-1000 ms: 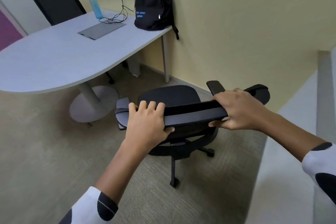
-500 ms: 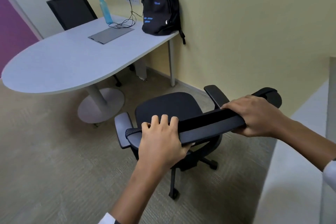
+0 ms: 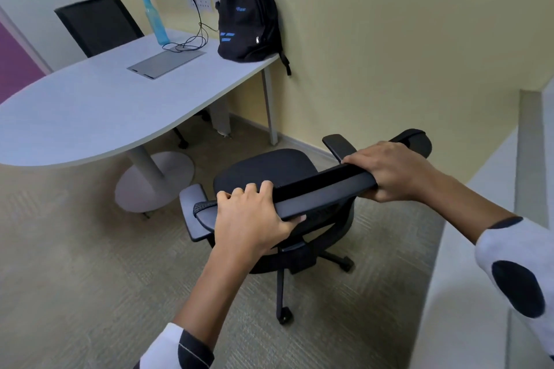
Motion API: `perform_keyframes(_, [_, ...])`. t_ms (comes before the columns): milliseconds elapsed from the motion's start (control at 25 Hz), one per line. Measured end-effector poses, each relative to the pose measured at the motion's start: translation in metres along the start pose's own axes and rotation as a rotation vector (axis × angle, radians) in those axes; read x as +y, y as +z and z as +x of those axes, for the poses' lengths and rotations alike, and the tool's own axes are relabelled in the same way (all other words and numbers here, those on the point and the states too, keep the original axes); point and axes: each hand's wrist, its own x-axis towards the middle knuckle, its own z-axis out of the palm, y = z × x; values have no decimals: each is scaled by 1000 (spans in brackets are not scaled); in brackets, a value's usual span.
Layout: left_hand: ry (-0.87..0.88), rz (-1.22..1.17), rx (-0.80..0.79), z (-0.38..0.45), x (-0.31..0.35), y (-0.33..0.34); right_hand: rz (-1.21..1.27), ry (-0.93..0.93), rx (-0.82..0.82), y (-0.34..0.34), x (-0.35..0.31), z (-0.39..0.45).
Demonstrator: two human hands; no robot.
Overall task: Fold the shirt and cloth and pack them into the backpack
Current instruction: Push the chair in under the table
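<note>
Two chairs point(image 3: 281, 177) point(image 3: 99, 24), one backpack point(image 3: 248, 21), perhaps one laptop point(image 3: 166, 63)

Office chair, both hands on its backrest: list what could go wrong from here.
1. The office chair stands on casters; with the left hand and right hand gripping its backrest, a hard shove could roll it into the table pedestal.
2. The backpack sits at the table's edge with a strap hanging off; a jolt might tip it.
3. The cables near the bottle could snag.
</note>
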Motion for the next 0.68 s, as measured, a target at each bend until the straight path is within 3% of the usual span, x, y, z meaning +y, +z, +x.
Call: perform_keyframes(680, [-40, 10, 34, 34, -1, 3, -4, -44, 15, 8, 27, 40])
